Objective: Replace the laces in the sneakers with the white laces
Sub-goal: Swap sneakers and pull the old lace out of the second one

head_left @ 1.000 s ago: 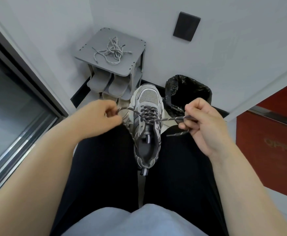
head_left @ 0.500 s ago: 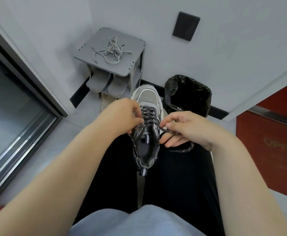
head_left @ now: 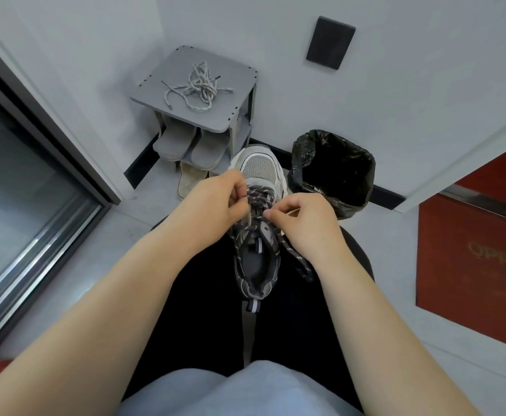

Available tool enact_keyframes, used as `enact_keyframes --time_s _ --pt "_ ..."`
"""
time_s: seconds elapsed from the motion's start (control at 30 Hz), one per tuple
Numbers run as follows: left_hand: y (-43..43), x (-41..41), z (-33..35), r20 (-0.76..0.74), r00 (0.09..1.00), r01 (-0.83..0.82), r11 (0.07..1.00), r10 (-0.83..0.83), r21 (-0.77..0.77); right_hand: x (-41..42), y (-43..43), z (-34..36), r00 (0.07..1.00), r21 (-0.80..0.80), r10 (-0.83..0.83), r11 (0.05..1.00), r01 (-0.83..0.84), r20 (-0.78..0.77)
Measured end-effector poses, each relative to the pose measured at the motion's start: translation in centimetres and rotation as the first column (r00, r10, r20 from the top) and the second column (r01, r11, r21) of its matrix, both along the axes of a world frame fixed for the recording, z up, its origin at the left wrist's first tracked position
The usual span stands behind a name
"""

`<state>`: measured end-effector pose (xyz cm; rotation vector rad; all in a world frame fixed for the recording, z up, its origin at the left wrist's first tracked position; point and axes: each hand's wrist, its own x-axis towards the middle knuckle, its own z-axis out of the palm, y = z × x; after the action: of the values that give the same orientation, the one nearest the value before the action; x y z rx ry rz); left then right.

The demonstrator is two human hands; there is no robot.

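A grey and white sneaker rests between my knees, toe pointing away. A dark speckled lace is threaded through its eyelets; one loose end trails over my right thigh. My left hand pinches the lace at the left side of the eyelets. My right hand pinches it at the right side, slightly lower. A bundle of white laces lies on top of the grey shoe rack, far from both hands.
The rack holds grey slippers on its shelf and a pale pair on the floor below. A bin lined with a black bag stands right of the sneaker. A glass door frame runs along the left; a red panel is at the right.
Both hands came in from a wide pull on the lace ends and now pinch the lace close to the eyelets. The loose right end has dropped onto my thigh.
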<state>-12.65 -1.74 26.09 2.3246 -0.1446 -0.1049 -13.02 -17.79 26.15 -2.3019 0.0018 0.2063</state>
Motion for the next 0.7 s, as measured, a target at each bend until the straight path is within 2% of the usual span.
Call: enact_keyframes --time_s 0.1,0.23,0.33,0.47,0.53,0.6,0.63,0.7 --pt "0.4 0.4 0.3 -0.061 0.998 0.031 1.0 -0.031 -0.001 0.2 -0.1 0.3 0.998 -0.029 0.058 0.998 -0.058 0.001" --pt "1.8 1.2 1.7 -0.27 0.946 0.207 0.975 -0.178 0.083 0.6 -1.3 2.0 0.987 0.057 0.145 0.988 -0.141 -0.076" --pt "2.4 1.8 2.9 -0.317 0.923 0.305 0.918 -0.219 0.253 1.5 -2.1 2.7 0.975 -0.047 0.209 0.976 -0.213 -0.079" --pt "2.7 1.7 3.9 -0.301 0.932 0.288 0.915 -0.201 0.281 1.8 -2.7 2.3 0.965 -0.159 0.234 0.955 -0.251 -0.121" --pt "3.9 1.5 4.0 -0.296 0.949 0.159 0.976 -0.109 0.15 1.8 -3.0 1.9 0.966 -0.223 0.244 0.94 -0.258 -0.092" --pt "5.0 1.3 3.9 -0.343 0.939 -0.004 0.995 -0.03 -0.096 2.0 -3.8 2.1 0.979 -0.31 0.204 0.93 -0.197 -0.011" --pt "5.2 1.2 3.7 -0.375 0.927 -0.069 0.97 -0.023 -0.231 2.1 -4.4 2.3 0.984 -0.357 0.177 0.921 -0.157 0.023" --pt "5.0 0.9 3.1 -0.449 0.891 -0.188 0.85 -0.063 -0.492 2.2 -5.5 2.8 0.989 -0.424 0.141 0.899 -0.107 0.05"
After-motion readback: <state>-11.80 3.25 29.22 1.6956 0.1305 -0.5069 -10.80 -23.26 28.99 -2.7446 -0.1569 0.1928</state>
